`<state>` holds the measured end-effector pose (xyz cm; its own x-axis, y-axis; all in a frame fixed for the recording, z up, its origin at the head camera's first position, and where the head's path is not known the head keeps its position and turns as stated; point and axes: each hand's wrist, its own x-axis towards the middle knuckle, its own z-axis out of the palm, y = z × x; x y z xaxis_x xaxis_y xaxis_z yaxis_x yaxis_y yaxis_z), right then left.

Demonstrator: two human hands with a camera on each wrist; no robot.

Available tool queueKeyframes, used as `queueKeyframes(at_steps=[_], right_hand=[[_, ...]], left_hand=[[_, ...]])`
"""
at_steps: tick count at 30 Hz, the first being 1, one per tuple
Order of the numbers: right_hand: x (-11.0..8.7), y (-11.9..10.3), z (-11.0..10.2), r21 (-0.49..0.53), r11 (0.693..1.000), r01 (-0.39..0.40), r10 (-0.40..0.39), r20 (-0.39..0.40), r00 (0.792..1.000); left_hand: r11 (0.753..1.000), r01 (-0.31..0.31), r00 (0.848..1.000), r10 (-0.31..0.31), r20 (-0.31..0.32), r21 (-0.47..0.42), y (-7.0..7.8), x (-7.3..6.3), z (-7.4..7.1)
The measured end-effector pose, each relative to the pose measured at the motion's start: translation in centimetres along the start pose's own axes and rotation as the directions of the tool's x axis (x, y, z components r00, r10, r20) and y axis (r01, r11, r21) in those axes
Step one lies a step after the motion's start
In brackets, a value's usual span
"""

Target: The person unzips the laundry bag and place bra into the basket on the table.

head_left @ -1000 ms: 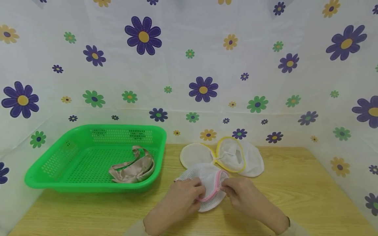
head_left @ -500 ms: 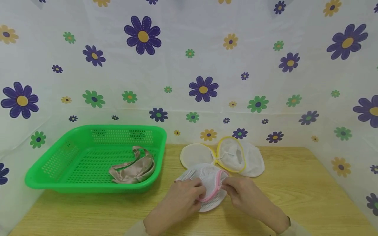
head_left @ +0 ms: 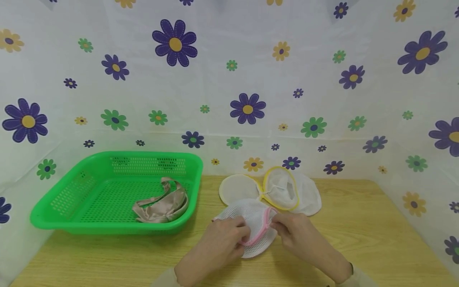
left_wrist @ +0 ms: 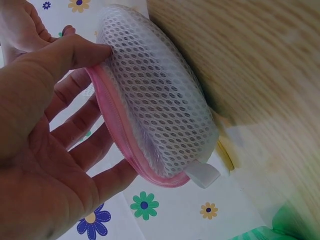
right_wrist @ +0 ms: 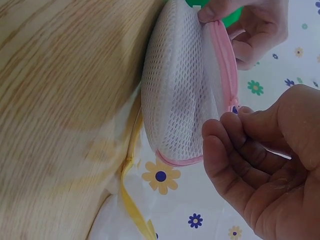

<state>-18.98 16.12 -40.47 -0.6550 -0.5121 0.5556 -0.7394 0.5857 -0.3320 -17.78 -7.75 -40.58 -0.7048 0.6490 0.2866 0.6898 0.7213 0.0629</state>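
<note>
A round white mesh laundry bag (head_left: 247,211) with a pink zipper (left_wrist: 112,122) lies before me on the table, its zipper side toward me. My left hand (head_left: 224,239) grips the bag by its zipper edge, thumb on the mesh and fingers behind the pink tape. At the zipper's right part my right hand (head_left: 299,239) pinches the small pull below the pink slider (right_wrist: 234,102) between thumb and forefinger. The mesh gapes along the zipper in the right wrist view. A white fabric tab (left_wrist: 202,173) sticks out at one zipper end.
Behind the bag lie white laundry bags with yellow trim (head_left: 264,187), overlapping one another. A green perforated basket (head_left: 116,225) stands at the left, holding a beige satin garment with straps (head_left: 168,207). A flower-print sheet (head_left: 215,79) hangs round the wooden table (head_left: 362,239).
My right hand has shifted very slightly right and away along the zipper, still pinching the pull. The left hand and the bag look the same.
</note>
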Motion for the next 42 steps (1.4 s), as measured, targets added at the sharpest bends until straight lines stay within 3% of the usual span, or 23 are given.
queueKeyframes(at_steps=[14, 21, 25, 29, 33, 35, 38, 42], right_hand=[[0.3, 0.1, 0.0, -0.001, 1.000, -0.031, 0.031, -0.003, 1.000], [0.4, 0.4, 0.0, 0.000, 0.998, -0.064, 0.064, -0.009, 0.998], [0.4, 0.4, 0.1, 0.050, 0.996, -0.077, 0.078, -0.002, 0.997], [0.5, 0.0, 0.0, 0.123, 0.982, -0.145, 0.140, 0.051, 0.989], [0.5, -0.5, -0.1, 0.153, 0.966, -0.211, 0.198, 0.095, 0.976], [0.5, -0.8, -0.2, 0.150, 0.960, -0.236, 0.223, 0.100, 0.970], [0.4, -1.0, -0.1, 0.140, 0.946, -0.291, 0.279, 0.097, 0.955], [0.3, -1.0, 0.2, 0.131, 0.925, -0.356, 0.349, 0.075, 0.934]], left_hand=[[1.000, 0.001, 1.000, -0.001, 0.018, -0.024, -0.1, 0.0, -0.1], [0.995, -0.001, 1.000, 0.000, -0.013, -0.097, -0.3, -0.1, -0.1], [0.988, 0.100, 0.993, -0.107, -0.049, -0.118, 0.4, 0.1, 0.1], [0.971, 0.230, 0.970, -0.234, -0.062, -0.067, 2.0, 1.2, 0.3], [0.960, 0.271, 0.958, -0.262, -0.118, 0.066, 3.1, 2.3, 0.7], [0.957, 0.279, 0.956, -0.270, -0.117, 0.075, 3.4, 2.5, 0.9], [0.957, 0.284, 0.957, -0.287, -0.052, -0.055, 3.2, 2.7, 0.9], [0.913, 0.285, 0.957, -0.291, 0.023, -0.293, 2.3, 2.3, 0.9]])
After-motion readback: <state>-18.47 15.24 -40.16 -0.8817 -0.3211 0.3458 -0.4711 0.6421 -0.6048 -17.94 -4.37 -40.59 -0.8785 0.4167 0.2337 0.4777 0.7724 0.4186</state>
